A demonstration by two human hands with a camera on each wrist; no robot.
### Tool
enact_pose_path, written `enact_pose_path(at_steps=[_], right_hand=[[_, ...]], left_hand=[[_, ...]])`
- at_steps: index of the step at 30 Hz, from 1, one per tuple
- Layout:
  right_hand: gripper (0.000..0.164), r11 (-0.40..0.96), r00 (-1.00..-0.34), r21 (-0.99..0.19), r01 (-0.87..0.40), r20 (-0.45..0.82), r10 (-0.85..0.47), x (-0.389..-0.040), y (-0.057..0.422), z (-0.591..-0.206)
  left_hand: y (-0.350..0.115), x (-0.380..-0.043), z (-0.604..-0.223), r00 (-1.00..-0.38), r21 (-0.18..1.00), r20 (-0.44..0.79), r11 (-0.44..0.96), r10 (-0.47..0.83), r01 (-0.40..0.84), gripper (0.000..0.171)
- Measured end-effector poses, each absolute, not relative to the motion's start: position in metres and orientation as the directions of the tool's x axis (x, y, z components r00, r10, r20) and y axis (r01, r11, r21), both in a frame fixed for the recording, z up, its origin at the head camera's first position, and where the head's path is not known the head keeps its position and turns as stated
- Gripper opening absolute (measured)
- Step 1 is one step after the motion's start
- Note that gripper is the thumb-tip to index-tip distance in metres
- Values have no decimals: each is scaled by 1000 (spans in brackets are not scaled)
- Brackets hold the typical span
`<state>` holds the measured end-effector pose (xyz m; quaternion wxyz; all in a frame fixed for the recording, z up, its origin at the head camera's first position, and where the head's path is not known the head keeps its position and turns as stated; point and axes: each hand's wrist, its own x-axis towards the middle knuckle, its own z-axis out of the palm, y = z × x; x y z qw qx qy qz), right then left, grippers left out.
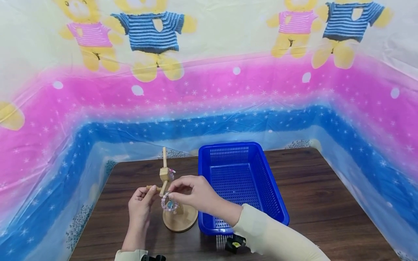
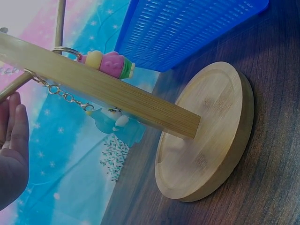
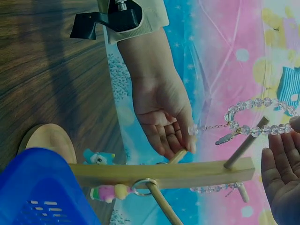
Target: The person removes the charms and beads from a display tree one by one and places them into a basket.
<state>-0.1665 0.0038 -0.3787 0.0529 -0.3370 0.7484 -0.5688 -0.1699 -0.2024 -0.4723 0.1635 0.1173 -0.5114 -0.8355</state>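
Note:
A wooden stand (image 1: 180,225) with a round base and side pegs stands before me. My left hand (image 1: 139,204) pinches the end of one wooden peg (image 3: 177,156) between thumb and fingers. Held by its upper edge in my right hand (image 1: 196,194) is a clear, pinkish beaded bracelet (image 3: 255,132) with a dangling charm and a short chain. In the right wrist view, its loop is at the tip of another peg (image 3: 248,140); whether it encircles the peg I cannot tell. A blue figure keychain (image 2: 117,124) and a pink-and-green figure keychain (image 2: 112,64) hang from lower pegs.
A blue perforated plastic basket (image 1: 201,181) sits right of the stand, close to its base. Another beaded bracelet (image 3: 215,189) hangs on the stand's far side. The dark wooden table (image 1: 323,195) ends at a printed cloth backdrop (image 1: 228,127).

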Motion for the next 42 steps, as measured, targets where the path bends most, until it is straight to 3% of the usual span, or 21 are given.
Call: enact_pose_path(at_steps=[23, 42], right_hand=[[10, 296, -798, -819, -492, 287, -530, -193, 51, -381], [10, 463, -870, -784, -413, 189, -455, -228, 92, -405]], left_hand=[[-202, -170, -470, -920, 894, -56, -429, -388, 127, 32], [-203, -170, -471, -922, 893, -55, -432, -384, 127, 31]])
